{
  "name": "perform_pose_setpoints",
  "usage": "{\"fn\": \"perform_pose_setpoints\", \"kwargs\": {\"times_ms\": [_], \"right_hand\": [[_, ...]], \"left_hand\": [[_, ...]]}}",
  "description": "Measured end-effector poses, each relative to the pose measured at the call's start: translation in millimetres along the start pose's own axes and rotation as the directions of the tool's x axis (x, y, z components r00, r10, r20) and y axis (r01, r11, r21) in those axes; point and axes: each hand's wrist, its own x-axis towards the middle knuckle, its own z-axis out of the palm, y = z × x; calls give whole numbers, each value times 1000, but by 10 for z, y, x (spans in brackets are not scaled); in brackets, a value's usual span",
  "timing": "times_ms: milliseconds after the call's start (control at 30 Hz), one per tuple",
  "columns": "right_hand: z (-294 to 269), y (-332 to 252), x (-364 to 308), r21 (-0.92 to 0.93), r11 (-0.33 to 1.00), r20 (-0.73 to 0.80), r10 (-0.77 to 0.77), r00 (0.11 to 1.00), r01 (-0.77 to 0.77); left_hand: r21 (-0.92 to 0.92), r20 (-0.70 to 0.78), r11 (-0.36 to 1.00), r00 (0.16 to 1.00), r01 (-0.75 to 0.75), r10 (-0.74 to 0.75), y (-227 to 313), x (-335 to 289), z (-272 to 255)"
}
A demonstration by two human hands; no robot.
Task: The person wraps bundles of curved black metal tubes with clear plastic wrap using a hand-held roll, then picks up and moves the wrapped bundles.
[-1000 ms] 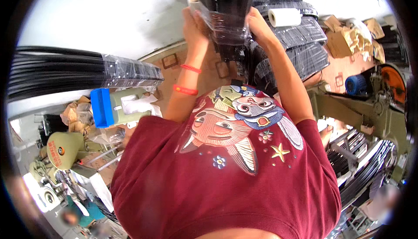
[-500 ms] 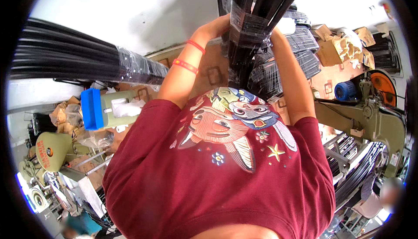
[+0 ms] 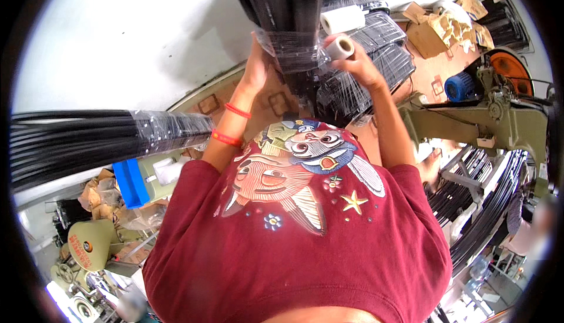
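A tall bundle of long black strips (image 3: 296, 5) stands in front of me, with clear stretch film (image 3: 294, 49) wound round it. My left hand (image 3: 258, 67) is against the bundle's left side; its fingers curl round behind and are mostly hidden. On the other side my right hand (image 3: 361, 69) is closed on a small roll of stretch film (image 3: 341, 48), its hollow cardboard core facing me. The roll is close to the wrapped band on the bundle.
Another film-wrapped bundle of black strips (image 3: 76, 141) leans in from the left. Film-wrapped black stacks (image 3: 376, 58) lie right of the standing bundle, a larger white roll (image 3: 342, 19) on them. A green machine (image 3: 470, 126) stands at right, a blue bin (image 3: 130, 183) at left.
My right hand has come out from behind the bundle to its right side, showing the film roll. My left hand has moved down and left. The view has shifted, and the bundle now leans left.
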Motion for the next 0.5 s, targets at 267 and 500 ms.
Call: {"fn": "perform_pose_setpoints", "kwargs": {"times_ms": [267,500], "right_hand": [[328,129,-404,71,975,-321,-177,930,210],[461,-139,-696,-237,961,-179,-189,966,144]], "left_hand": [[708,-4,607,857,-362,516,-352,-243,-358],[747,485,517,875,-418,7,-16,-716,303]]}}
